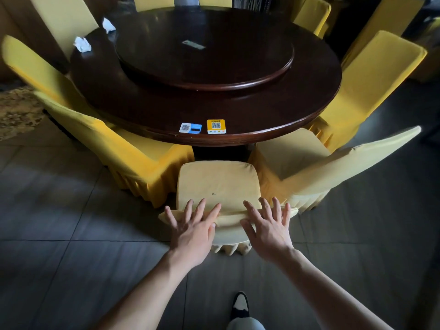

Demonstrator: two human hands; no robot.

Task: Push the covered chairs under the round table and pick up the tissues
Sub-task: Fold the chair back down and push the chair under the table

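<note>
Both hands, left (194,231) and right (267,228), press flat with fingers spread on the top of the near chair (217,184)'s back. Its pale cloth-covered seat points at the round dark wooden table (214,136). Two crumpled white tissues (82,44) lie on the table's far left edge.

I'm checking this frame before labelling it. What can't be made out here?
All in the head view:
- Table base: hidden by the round table top.
- QR stickers: print too small to read.
- Far chairs: cut off by the top edge.
- Pale chair backrest: foreshortened, partly hidden by left hand and right hand.
</note>
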